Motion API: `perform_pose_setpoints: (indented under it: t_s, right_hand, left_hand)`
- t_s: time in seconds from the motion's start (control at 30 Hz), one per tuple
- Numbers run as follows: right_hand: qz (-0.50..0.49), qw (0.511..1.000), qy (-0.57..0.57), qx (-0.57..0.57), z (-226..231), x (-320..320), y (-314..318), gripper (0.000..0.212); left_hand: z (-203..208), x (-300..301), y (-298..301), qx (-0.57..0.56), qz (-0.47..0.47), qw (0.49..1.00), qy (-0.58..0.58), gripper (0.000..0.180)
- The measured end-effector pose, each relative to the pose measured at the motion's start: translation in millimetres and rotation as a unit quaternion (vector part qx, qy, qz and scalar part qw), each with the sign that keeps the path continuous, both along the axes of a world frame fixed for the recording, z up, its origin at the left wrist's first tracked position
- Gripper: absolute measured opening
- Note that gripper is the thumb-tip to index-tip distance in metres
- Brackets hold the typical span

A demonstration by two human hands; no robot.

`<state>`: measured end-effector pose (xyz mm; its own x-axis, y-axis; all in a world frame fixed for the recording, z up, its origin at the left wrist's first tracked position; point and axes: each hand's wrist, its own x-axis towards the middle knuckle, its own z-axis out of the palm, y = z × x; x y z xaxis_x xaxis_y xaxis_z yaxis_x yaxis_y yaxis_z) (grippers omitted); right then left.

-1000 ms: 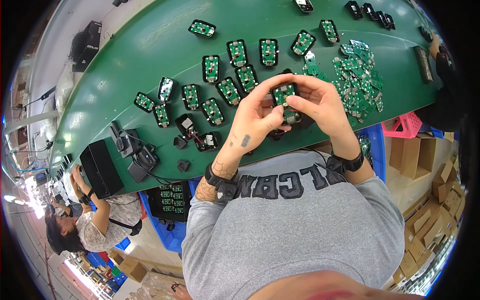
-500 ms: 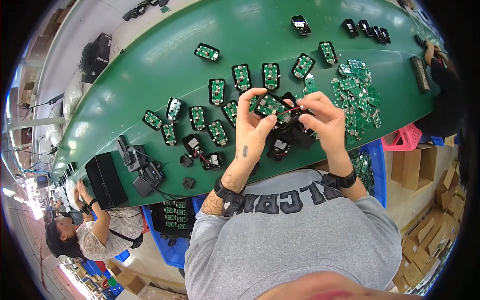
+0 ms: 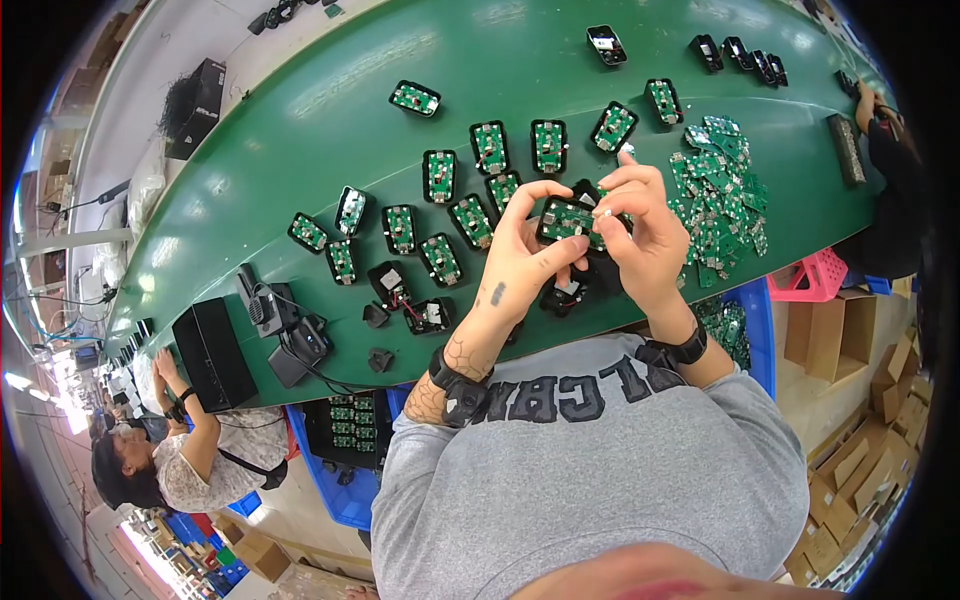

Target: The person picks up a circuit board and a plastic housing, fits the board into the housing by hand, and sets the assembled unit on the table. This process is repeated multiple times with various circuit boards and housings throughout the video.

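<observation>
Across the green table point(image 3: 540, 85), black cases point(image 3: 440, 176) lie apart, likely for easy reach; loose boards point(image 3: 715, 190) sit heaped. Above it, the left hand point(image 3: 518, 256) grips one case point(image 3: 563, 217), presumably steadying it (board side showing); the right hand point(image 3: 648, 238) bunches fingertips at its end, gripping what, I can't tell from here.

The right hand point(image 3: 648, 243) hides 1 end of a held circuit board point(image 3: 566, 217); a co-worker point(image 3: 893, 185) at far right is cut off by the view's edge.
</observation>
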<state>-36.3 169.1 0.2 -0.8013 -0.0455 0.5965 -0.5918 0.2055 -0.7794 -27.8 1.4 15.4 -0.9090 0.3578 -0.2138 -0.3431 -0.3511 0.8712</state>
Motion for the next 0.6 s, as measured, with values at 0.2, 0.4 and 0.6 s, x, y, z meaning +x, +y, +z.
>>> perform_pose_setpoints:
  t_s: [0.2, 0.4, 0.6]
  right_hand:
    - [-0.022, 0.988, 0.072, 0.134, 13.8, 2.0, -0.4, 0.004]
    - [-0.030, 0.975, 0.009, 0.221, 25.8, 6.7, -0.1, 0.005]
    - [-0.018, 0.980, -0.007, 0.198, 20.5, 1.9, -4.3, 0.005]
  left_hand:
    - [2.6, -1.1, -4.7, 0.045, 0.013, 0.999, -0.021, 0.042]
    - [5.4, -0.5, -7.7, -0.036, 0.085, 0.992, 0.087, 0.041]
    - [2.3, 2.1, -5.5, -0.095, 0.106, 0.985, 0.102, 0.041]
